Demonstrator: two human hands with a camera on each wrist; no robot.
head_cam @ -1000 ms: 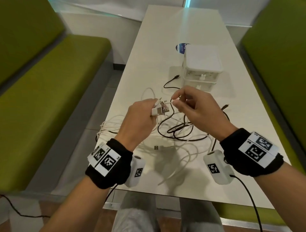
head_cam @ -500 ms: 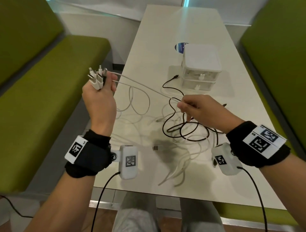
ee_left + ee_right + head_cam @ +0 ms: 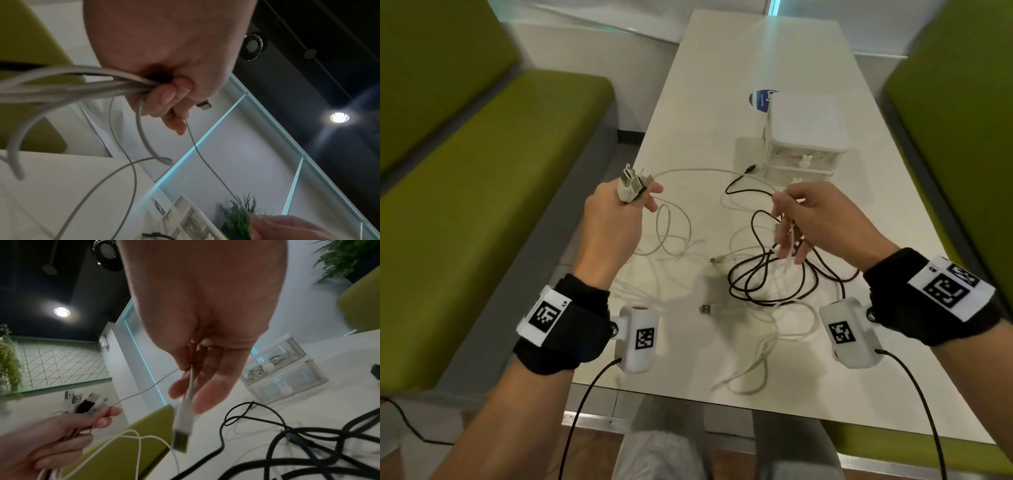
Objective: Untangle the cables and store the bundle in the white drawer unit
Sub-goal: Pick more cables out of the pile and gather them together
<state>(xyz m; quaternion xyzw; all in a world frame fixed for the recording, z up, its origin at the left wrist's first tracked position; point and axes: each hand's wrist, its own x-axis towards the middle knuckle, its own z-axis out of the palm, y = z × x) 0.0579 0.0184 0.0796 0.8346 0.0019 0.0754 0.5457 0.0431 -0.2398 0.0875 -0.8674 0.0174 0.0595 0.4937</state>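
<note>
Left hand (image 3: 616, 219): raised above the surface (image 3: 722, 102), grip curled tight round a bunch of cable plugs (image 3: 631, 185), white leads trailing down from the fist.
Right hand (image 3: 815, 219): grip pinching a thin white cable (image 3: 144, 388), its plug (image 3: 182, 423) dangling below the fingers.
Cables: black cable (image 3: 774, 274) looped in a tangle with white cables (image 3: 671, 236) on the surface between the hands.
Drawer unit (image 3: 804, 137): beyond the tangle, both drawers shut.
Surroundings: green benches (image 3: 493, 178) either side.
</note>
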